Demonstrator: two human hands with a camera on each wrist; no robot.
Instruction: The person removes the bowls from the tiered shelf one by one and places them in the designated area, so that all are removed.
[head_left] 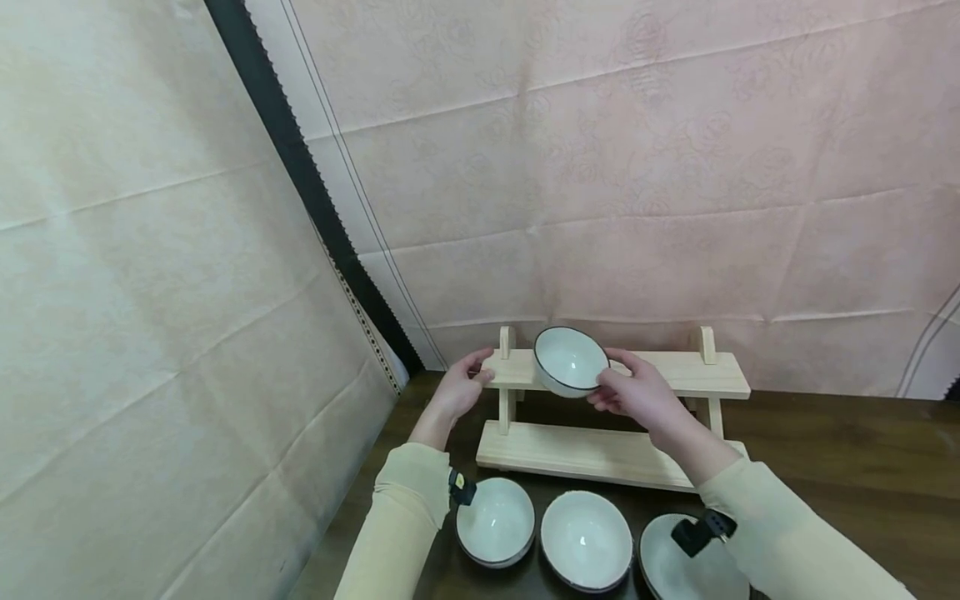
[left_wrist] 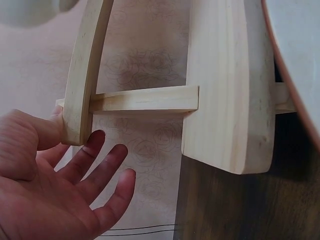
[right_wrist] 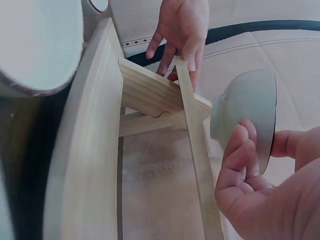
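A two-tier wooden shelf rack (head_left: 615,454) stands against the cloth backdrop. My left hand (head_left: 459,390) pinches the left end of its upper board (left_wrist: 80,90) between thumb and forefinger, the other fingers (left_wrist: 111,162) spread loosely beneath. In my right hand (head_left: 636,390) is a white bowl (head_left: 570,360) with a dark rim, held at its right side with the thumb on the rim and the fingers under the body. Seen from the right wrist, the bowl (right_wrist: 245,110) is over the upper board, its foot toward the wood.
Three more white bowls sit in a row before the rack: a left one (head_left: 495,521), a middle one (head_left: 587,540) and a right one (head_left: 675,567), partly behind my right sleeve. All are on a dark wooden table (head_left: 847,467). Pale cloth walls (head_left: 637,167) rise behind and to the left.
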